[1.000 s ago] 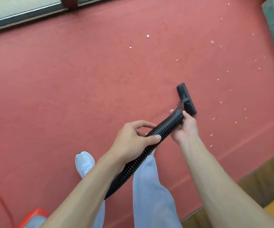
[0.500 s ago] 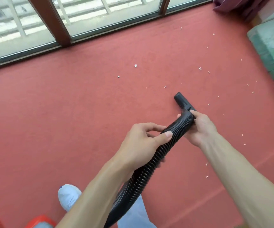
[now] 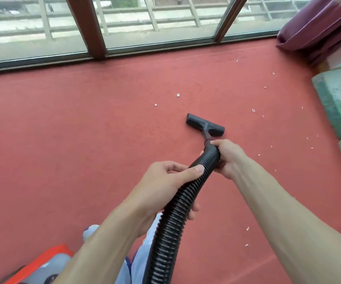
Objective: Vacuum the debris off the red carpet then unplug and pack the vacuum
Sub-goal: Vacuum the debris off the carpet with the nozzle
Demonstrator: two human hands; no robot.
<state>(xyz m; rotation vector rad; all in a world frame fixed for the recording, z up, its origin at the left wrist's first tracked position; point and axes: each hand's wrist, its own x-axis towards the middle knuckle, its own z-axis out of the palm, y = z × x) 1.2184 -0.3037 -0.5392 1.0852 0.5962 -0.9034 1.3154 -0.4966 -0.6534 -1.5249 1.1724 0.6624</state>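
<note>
A black ribbed vacuum hose (image 3: 175, 214) runs from the bottom of the view up to a flat black nozzle (image 3: 205, 125) that rests on the red carpet (image 3: 63, 140). My left hand (image 3: 165, 185) grips the hose at mid-length. My right hand (image 3: 227, 156) grips the hose's front end, just behind the nozzle's short neck. White debris bits (image 3: 178, 95) lie ahead of the nozzle, and several more lie scattered to its right. An orange and grey vacuum body (image 3: 42, 265) shows at the bottom left, partly cut off by the frame.
A glass sliding window with a brown frame (image 3: 87, 27) bounds the carpet at the far side. A purple curtain (image 3: 319, 23) hangs at the top right. Green and grey mats (image 3: 337, 103) lie along the right edge. My shoe (image 3: 89, 230) stands below the hose.
The view has tilted up towards the window. The nozzle has turned from pointing away to lying crosswise and has moved forward, closer to the two white bits. Both hands kept their grip.
</note>
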